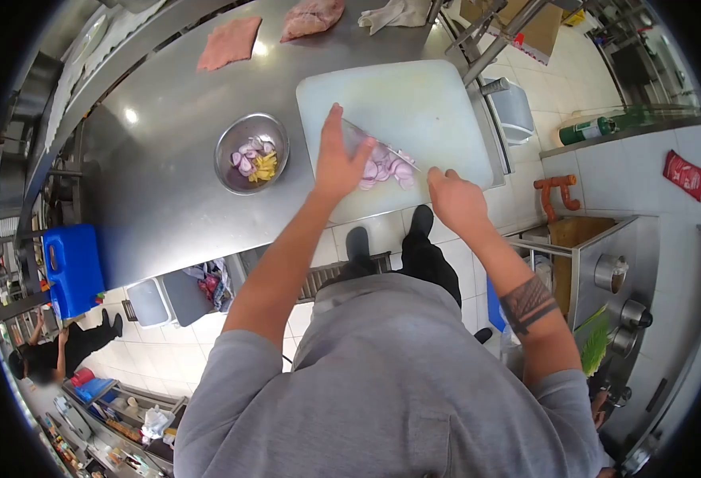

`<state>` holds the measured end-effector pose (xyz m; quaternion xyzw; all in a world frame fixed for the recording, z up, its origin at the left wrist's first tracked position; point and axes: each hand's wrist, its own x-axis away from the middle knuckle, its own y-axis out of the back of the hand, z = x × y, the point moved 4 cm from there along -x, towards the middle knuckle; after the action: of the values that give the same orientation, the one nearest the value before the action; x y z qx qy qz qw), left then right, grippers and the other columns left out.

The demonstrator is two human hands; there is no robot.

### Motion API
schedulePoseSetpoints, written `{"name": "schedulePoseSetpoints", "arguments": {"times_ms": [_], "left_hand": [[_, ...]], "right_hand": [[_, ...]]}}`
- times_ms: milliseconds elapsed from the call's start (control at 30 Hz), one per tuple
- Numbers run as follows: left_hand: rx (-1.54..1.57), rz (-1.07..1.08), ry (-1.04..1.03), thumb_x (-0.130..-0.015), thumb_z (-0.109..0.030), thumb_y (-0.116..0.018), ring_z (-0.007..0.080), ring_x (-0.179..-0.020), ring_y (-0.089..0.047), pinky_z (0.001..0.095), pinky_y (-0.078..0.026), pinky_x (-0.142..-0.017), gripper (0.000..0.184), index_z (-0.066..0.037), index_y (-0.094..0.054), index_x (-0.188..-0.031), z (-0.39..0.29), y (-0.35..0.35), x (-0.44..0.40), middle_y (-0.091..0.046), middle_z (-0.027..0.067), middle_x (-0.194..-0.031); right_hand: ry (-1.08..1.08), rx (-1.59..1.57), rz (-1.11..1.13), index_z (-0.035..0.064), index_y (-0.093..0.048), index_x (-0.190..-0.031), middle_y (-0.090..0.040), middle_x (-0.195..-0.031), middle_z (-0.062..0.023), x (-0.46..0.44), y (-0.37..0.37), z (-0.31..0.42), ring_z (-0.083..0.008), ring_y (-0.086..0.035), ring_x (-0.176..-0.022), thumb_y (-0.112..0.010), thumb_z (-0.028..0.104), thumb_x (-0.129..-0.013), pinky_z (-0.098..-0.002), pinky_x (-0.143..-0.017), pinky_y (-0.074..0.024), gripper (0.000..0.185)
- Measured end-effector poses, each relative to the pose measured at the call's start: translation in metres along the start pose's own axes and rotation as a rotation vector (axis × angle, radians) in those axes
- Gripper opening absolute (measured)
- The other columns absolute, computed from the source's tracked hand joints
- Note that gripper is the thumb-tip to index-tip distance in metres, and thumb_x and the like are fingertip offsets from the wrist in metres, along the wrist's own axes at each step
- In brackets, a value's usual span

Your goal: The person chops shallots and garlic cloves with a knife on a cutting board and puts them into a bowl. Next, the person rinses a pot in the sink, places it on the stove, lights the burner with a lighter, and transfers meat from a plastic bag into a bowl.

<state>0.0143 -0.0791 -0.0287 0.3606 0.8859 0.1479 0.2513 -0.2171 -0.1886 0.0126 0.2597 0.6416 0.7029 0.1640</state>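
Note:
Sliced purple onion (387, 169) lies in a loose pile on the white cutting board (414, 95). My right hand (455, 199) is closed around the handle of a knife (394, 150), whose blade slants across the board along the far side of the slices. At the left of the pile is my left hand (339, 163), fingers stretched out and thumb apart, close to the blade. Whether it touches the blade or the onion I cannot tell. Left of the board stands a steel bowl (224, 166) with onion pieces and yellow chunks inside.
The board sits on a steel table (151, 191). Raw meat pieces (229, 44) (312, 17) and a white cloth (394, 14) lie at its far side. A blue jerrycan (75, 271) stands at the left end. Another person (79, 350) is at lower left.

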Motion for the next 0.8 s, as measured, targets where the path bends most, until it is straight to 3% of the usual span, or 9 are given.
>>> {"name": "schedulePoseSetpoints", "arguments": {"times_ms": [133,200,267,300,433,500,600,667,800], "left_hand": [[-0.068,0.240,0.128,-0.096,-0.036,-0.074,0.0438,-0.150,-0.039,0.0470,-0.032,-0.125,0.084,0.003,-0.034,-0.160,0.008,0.006,-0.007,-0.039,0.0263,-0.163],[-0.196,0.456,-0.088,-0.092,-0.043,-0.078,0.0435,-0.149,-0.040,0.0467,-0.034,-0.125,0.086,0.001,-0.041,-0.156,0.002,-0.013,-0.006,-0.041,0.0269,-0.161],[-0.194,0.480,-0.117,-0.090,-0.048,-0.079,0.0429,-0.149,-0.040,0.0468,-0.035,-0.124,0.089,0.001,-0.043,-0.155,-0.015,-0.020,0.006,-0.043,0.0263,-0.160],[-0.199,0.511,-0.146,-0.087,-0.052,-0.080,0.0423,-0.149,-0.040,0.0470,-0.035,-0.124,0.092,0.000,-0.044,-0.154,-0.025,-0.025,0.015,-0.044,0.0258,-0.159],[-0.289,0.331,-0.116,-0.083,-0.052,-0.084,0.0399,-0.150,-0.039,0.0475,-0.037,-0.123,0.089,-0.007,-0.051,-0.153,-0.054,-0.044,0.035,-0.045,0.0225,-0.158],[-0.291,0.219,-0.092,-0.087,-0.044,-0.082,0.0426,-0.144,-0.044,0.0482,-0.040,-0.120,0.072,-0.007,-0.060,-0.144,-0.051,-0.056,0.039,-0.050,0.0232,-0.154],[-0.058,0.002,0.022,-0.089,-0.027,-0.080,0.0430,-0.139,-0.049,0.0483,-0.045,-0.114,0.049,-0.006,-0.068,-0.132,-0.028,-0.061,0.035,-0.053,0.0217,-0.151],[0.019,-0.107,0.077,-0.089,-0.011,-0.076,0.0414,-0.134,-0.053,0.0479,-0.048,-0.110,0.037,-0.005,-0.070,-0.124,-0.019,-0.046,0.032,-0.057,0.0198,-0.147],[-0.050,-0.338,0.071,-0.087,-0.008,-0.073,0.0399,-0.130,-0.057,0.0470,-0.048,-0.110,0.037,-0.005,-0.069,-0.124,-0.002,0.018,0.016,-0.064,0.0186,-0.138]], "right_hand": [[-0.112,-0.343,-0.095,0.0078,-0.063,-0.108,-0.067,-0.077,-0.0169,0.032,-0.013,-0.035,-0.0343,-0.072,-0.068,-0.061,0.023,-0.102,-0.0479,-0.062,-0.0570,0.017],[-0.178,-0.523,-0.141,0.0069,-0.064,-0.106,-0.065,-0.069,-0.0138,0.048,-0.020,-0.043,-0.0300,-0.071,-0.061,-0.062,0.027,-0.103,-0.0445,-0.057,-0.0559,0.020],[-0.606,-1.059,0.232,0.0058,-0.065,-0.103,-0.059,-0.061,-0.0076,0.068,-0.039,-0.037,-0.0200,-0.062,-0.047,-0.060,0.029,-0.104,-0.0366,-0.046,-0.0502,0.023],[-0.623,-1.129,0.235,0.0050,-0.064,-0.103,-0.057,-0.063,-0.0046,0.074,-0.046,-0.022,-0.0140,-0.056,-0.043,-0.058,0.031,-0.106,-0.0328,-0.040,-0.0457,0.027],[-0.490,-1.096,0.140,0.0015,-0.060,-0.104,-0.062,-0.065,-0.0135,0.067,-0.084,0.048,-0.0227,-0.059,-0.043,-0.057,0.029,-0.107,-0.0387,-0.044,-0.0499,0.028],[-0.544,-1.246,0.158,0.0021,-0.055,-0.098,-0.055,-0.061,-0.0065,0.057,-0.057,0.089,-0.0171,-0.056,-0.042,-0.059,0.028,-0.108,-0.0356,-0.041,-0.0469,0.028],[-0.509,-1.250,0.176,-0.0009,-0.057,-0.105,-0.061,-0.067,-0.0119,0.044,-0.047,0.112,-0.0210,-0.062,-0.046,-0.055,0.026,-0.109,-0.0378,-0.044,-0.0504,0.027],[-0.436,-1.244,0.180,-0.0018,-0.058,-0.109,-0.067,-0.070,-0.0152,0.032,-0.046,0.126,-0.0238,-0.066,-0.050,-0.052,0.026,-0.109,-0.0386,-0.047,-0.0532,0.028],[-0.309,-1.246,0.206,-0.0036,-0.058,-0.104,-0.069,-0.073,-0.0207,0.000,-0.029,0.161,-0.0323,-0.070,-0.056,-0.053,0.021,-0.108,-0.0433,-0.052,-0.0539,0.026]]}}
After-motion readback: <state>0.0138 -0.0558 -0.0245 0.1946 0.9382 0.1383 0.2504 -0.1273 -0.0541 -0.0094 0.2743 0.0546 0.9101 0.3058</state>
